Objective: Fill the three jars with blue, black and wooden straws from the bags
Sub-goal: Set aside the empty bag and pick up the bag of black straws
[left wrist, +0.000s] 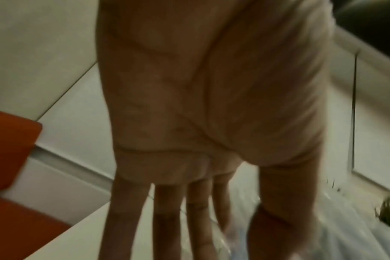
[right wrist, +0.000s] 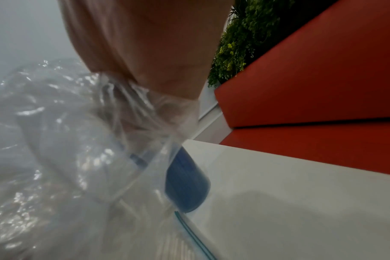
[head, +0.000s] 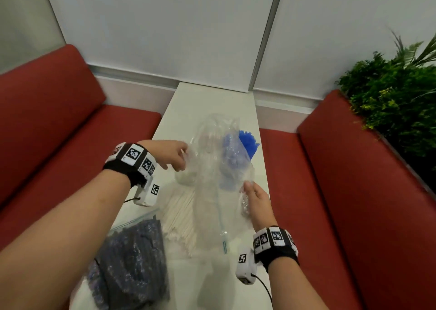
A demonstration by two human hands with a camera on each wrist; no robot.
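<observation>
Fingers of right hand (head: 256, 202) clamp the clear bag (head: 212, 168); left hand (head: 171, 155) fingers pinch its far edge.

Straws (head: 247, 142) in jar (head: 232, 168), bag (head: 212, 168) in front

No readable text anywhere; the wristbands (head: 135, 155) carry only black-and-white square marker patterns

Looks like a booth in a café or fast-food joint: two red padded benches (head: 59, 125) face each other along the left and right edges, with a narrow white desk (head: 207, 102) running up the middle. White wall panels (head: 165, 26) fill the top, and there's a leafy green planter (head: 389, 92) at upper right.
</observation>
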